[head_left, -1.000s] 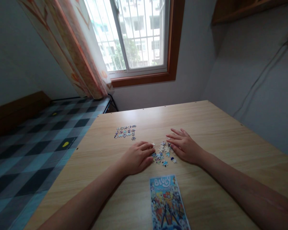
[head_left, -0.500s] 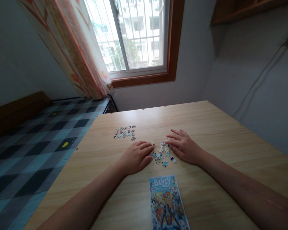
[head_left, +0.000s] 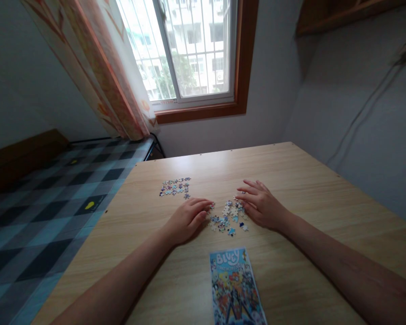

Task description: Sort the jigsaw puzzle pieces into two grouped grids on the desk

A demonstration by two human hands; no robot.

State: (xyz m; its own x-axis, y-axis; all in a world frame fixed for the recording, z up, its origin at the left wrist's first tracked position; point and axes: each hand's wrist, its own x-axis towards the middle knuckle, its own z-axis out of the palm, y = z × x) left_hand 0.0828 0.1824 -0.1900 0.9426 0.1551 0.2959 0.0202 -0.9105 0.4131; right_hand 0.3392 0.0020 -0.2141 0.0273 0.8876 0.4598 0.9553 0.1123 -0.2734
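Note:
Loose jigsaw puzzle pieces (head_left: 224,221) lie in a small heap on the wooden table (head_left: 304,271). On the left of the heap rests my left hand (head_left: 187,220), palm down, its fingers stretched out and their tips at a puzzle piece (head_left: 211,206) on the heap's edge. My right hand (head_left: 262,205) lies on the other side with fingers spread, the fingertips touching or just over pieces there. Some of those pieces are hidden under the fingers. Farther off to the left, several puzzle pieces (head_left: 175,187) form a roughly rectangular group with gaps in it.
A colourful puzzle box (head_left: 236,286) marked "BLUEY" lies nearest me on the table. Left of the table stands a bed with a checked cover (head_left: 54,216). Behind are a window (head_left: 199,58) and a curtain (head_left: 115,76); a cable (head_left: 362,113) runs down the right wall.
My left hand has drawn back slightly to the left, uncovering a piece at its fingertips. My right hand has shifted a little, its fingers raised slightly more apart.

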